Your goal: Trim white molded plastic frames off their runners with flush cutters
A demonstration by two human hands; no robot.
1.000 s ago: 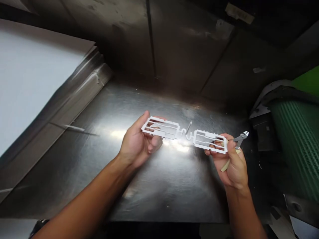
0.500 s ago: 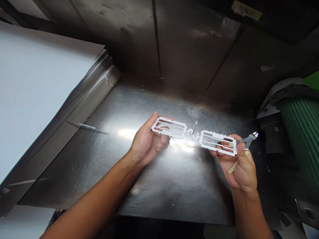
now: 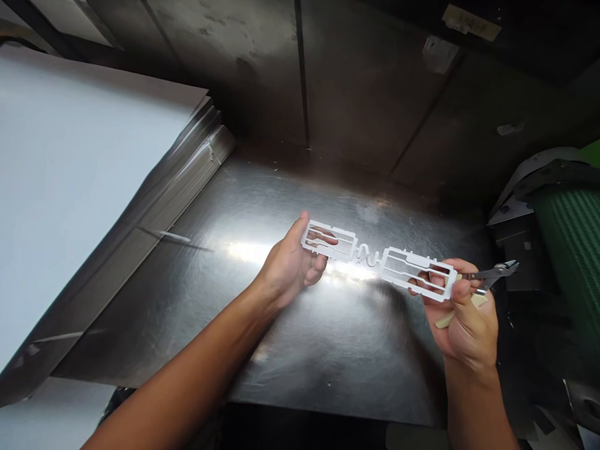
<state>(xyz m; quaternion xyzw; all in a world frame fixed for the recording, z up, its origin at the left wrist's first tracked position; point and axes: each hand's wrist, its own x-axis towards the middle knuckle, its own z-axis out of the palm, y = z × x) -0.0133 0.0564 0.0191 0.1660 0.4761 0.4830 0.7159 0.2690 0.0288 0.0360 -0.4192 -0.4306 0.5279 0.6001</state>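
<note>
A white plastic piece (image 3: 417, 261), made of two slotted rectangular frames joined by a curly middle link, is held up above the metal table. My left hand (image 3: 293, 265) pinches its left end between thumb and fingers. At the right end, my right hand (image 3: 464, 319) grips the other frame. That same hand also holds cutting pliers (image 3: 490, 275) with pale handles against the palm, their metal jaws pointing right. The handles are partly hidden by the fingers.
The shiny metal table (image 3: 328, 350) lies under both hands. A stack of large white sheets (image 3: 84, 150) fills the left side. On the right is a green ribbed object (image 3: 576, 250), and a metal wall (image 3: 356, 81) rises behind.
The white piece and both hands appear slightly further right in view. The piece has tilted a little, its upright middle pin no longer shows, and the pliers have turned in my right hand.
</note>
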